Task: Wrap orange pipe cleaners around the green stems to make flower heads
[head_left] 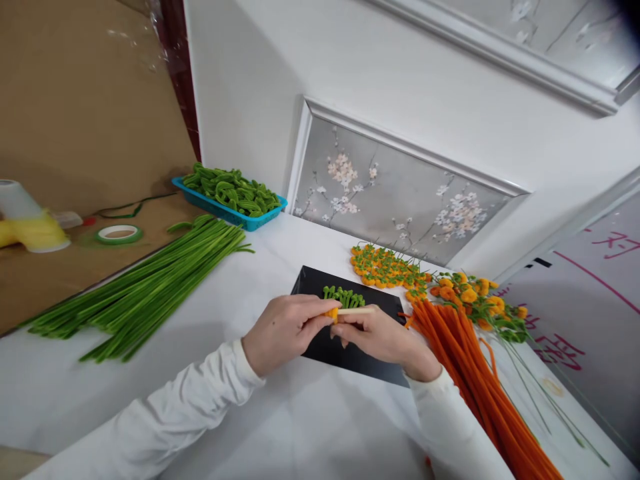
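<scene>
Above a black box (340, 350), my two hands meet. My left hand (285, 328) pinches a small yellow-orange piece of chenille stem (332, 313), which sits at the left end of a pale stick (356, 311). The stick lies in the closed fingers of my right hand (383, 337); whether the stem is wound round it or only touches it, I cannot tell. Just behind my fingers, several short green chenille pieces (344, 296) rest in a row on the box.
Long green chenille stems (165, 280) lie at left, before a blue tray (225, 212) of curled green pieces. Orange stems (470, 373) lie at right, near small yellow-orange flowers (385, 267) and finished-looking flower stems (470, 297). Green tape (119, 233) lies far left.
</scene>
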A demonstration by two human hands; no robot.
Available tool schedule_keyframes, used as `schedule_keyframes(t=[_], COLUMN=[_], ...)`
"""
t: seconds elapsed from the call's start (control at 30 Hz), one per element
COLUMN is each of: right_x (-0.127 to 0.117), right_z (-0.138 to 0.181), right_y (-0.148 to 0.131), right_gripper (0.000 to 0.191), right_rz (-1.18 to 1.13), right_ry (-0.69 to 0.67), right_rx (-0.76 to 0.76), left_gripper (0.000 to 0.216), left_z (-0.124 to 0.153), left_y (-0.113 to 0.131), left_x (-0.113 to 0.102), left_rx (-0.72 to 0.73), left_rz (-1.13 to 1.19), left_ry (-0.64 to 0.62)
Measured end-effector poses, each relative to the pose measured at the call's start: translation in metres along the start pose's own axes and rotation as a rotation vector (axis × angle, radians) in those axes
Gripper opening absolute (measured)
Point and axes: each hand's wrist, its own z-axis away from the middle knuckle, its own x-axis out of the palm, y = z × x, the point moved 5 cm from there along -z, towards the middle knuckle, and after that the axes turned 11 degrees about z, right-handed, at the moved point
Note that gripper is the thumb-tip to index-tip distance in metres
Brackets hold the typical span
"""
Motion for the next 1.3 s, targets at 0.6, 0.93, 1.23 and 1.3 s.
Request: schedule_keyframes(t=[0.6, 0.93, 1.23, 1.3], right_x=[-0.009, -0.039, -0.084, -0.087], right_z=[0.026, 0.013, -0.011, -0.014], right_y=[-0.042, -0.03, 0.024, 0.039], right_gripper=[0.023, 0.022, 0.018, 0.017], right_rz=[0.464, 0.514, 0.445, 0.399], right_ry=[-0.029, 0.436, 0.583, 0.547], right_rx=[0.03, -0.043, 0.102, 0.128], left_gripper=[0.021, 0.021, 0.016, 0.015], left_z=[0.001, -0.003, -0.065, -0.075], left_y=[-0.013, -0.015, -0.015, -0.014], left_x=[-0.003, 0.0, -0.001, -0.002], left_rx=[-0.098, -0.037, 0.135, 0.155], left_rz=[-0.106, -0.193, -0.148, -0.11], left_ry=[0.072, -0.014, -0.2, -0.192])
